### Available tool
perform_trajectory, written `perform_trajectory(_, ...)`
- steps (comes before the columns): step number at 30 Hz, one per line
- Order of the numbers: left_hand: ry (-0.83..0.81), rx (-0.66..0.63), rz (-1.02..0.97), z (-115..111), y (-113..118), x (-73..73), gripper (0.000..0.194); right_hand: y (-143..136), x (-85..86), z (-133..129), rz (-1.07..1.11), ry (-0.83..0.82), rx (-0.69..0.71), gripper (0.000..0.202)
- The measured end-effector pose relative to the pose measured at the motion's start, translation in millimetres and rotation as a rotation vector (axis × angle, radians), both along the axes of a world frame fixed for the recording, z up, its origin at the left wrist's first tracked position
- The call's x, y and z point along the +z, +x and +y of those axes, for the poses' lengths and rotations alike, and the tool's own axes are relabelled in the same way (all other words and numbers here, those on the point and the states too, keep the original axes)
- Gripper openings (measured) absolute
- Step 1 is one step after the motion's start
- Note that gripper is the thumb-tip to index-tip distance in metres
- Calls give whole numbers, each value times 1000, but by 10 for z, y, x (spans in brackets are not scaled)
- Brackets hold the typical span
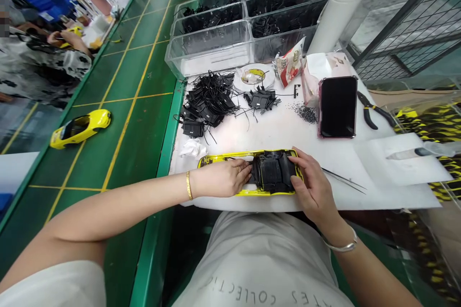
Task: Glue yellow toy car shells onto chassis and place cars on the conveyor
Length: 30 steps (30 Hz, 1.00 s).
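Observation:
A yellow toy car body (252, 193) lies upside down at the table's front edge, with a black plastic interior part (272, 171) sitting inside it. My left hand (225, 177) reaches over the shell, fingers together and closed on the left edge of the black part; its fingertips are partly hidden. At the shell's right end, my right hand (314, 184) grips the yellow rim between thumb and fingers. Beyond the shell lies a pile of small black parts with thin wires (207, 100), and a smaller cluster of them (261, 99) sits beside it.
Divided clear trays (212, 48) stand at the back. A phone (337, 108), pliers (372, 110), tweezers (344, 180), a tape roll (254, 77) and scattered black bits (306, 112) lie on the table. Left runs a green conveyor (118, 139) with another yellow car body (81, 128); a co-worker's arm (75, 43) is beyond.

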<state>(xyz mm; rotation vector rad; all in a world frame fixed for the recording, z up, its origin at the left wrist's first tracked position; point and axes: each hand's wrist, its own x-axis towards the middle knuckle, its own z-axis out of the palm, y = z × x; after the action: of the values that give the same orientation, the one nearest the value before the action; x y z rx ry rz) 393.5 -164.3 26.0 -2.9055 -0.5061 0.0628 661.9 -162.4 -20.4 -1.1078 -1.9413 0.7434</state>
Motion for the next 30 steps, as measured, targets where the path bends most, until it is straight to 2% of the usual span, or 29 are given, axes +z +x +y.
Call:
perform_trajectory(3,-29,2,0,-9,11,-39,28,3,21,-11,-36,8,10,38)
perform_trajectory(5,-77,46,2,-27,-2,-74,30,1,26,-15,-80,24,13,39)
perform_trajectory(9,-303,153,20,-31,-68,-84,38,-34,-13,3,-164,102,14,44)
perform_trajectory(13,-514,189,44,-14,-86,125,43,-103,-14,-70,-265,151,-45,47)
perform_trajectory(15,-565,205,27,-35,-80,247,44,-87,38,-163,-295,176,-59,48)
perform_trajectory(17,-572,247,-14,-71,-100,277,45,20,122,-271,-294,260,-96,46)
perform_trajectory(19,-552,233,-67,-121,-137,186,57,267,247,-382,-306,408,-212,40)
perform_trajectory(20,-533,217,-105,-156,-151,107,64,457,324,-428,-328,492,-313,37)
perform_trajectory(22,-479,230,-166,-237,-161,-63,57,976,485,-462,-421,592,-593,35)
perform_trajectory(23,-454,243,-191,-274,-156,-133,50,1290,551,-433,-495,602,-775,35)
perform_trajectory(24,-436,258,-207,-305,-147,-183,44,1619,598,-369,-591,503,-935,35)
perform_trajectory(25,-426,272,-216,-329,-137,-212,42,1944,620,-275,-717,344,-1006,35)
perform_trajectory(26,-421,285,-224,-347,-125,-220,41,2246,616,-162,-893,121,-907,36)
perform_trajectory(27,-417,297,-232,-362,-114,-213,41,2506,587,-45,-950,10,-798,31)
perform_trajectory(28,-411,313,-239,-380,-102,-198,42,2715,537,65,-982,-67,-691,22)
perform_trajectory(30,-396,346,-249,-426,-77,-170,45,2964,400,228,-1045,-171,-506,12)
